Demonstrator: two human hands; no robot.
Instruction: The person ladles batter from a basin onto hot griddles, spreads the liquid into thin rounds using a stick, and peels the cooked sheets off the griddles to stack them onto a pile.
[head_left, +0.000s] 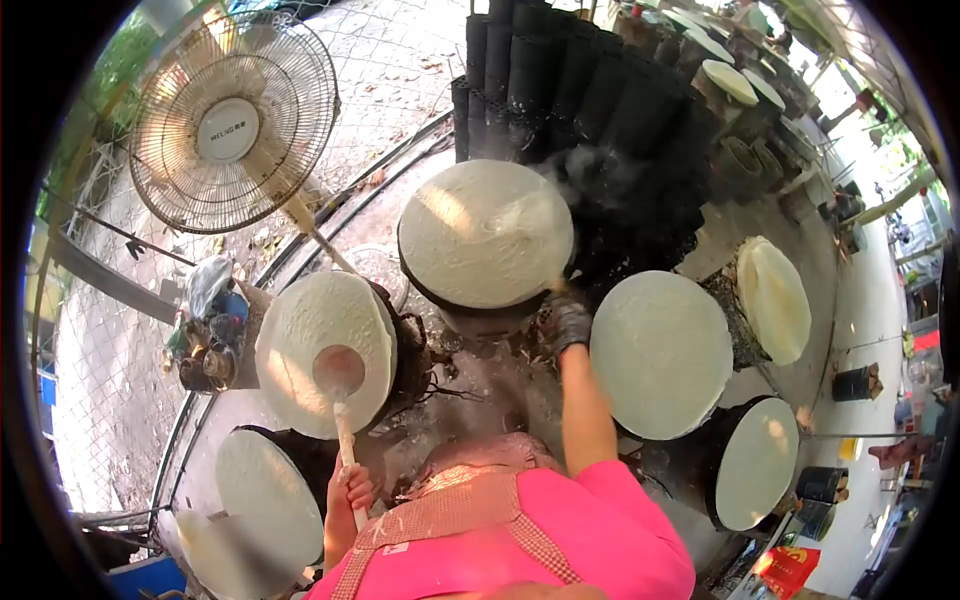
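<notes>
My left hand (352,490) is closed around the pale handle of a ladle (342,420). The ladle's round brownish head rests over the white batter sheet (300,330) on the left round griddle. My right hand (565,322), in a dark glove, reaches forward to the near right rim of the middle griddle, which bears another white sheet (480,235). Its fingers look curled; what they hold, if anything, is blurred. Beside that hand, on the right, stands a griddle covered by a smooth pale sheet (660,355).
Further covered griddles stand low left (265,490) and low right (757,465). A standing fan (232,125) is at the upper left. Black cylinders (590,90) are stacked behind the middle griddle, with steam or smoke nearby. A pale round sheet (775,300) leans at the right.
</notes>
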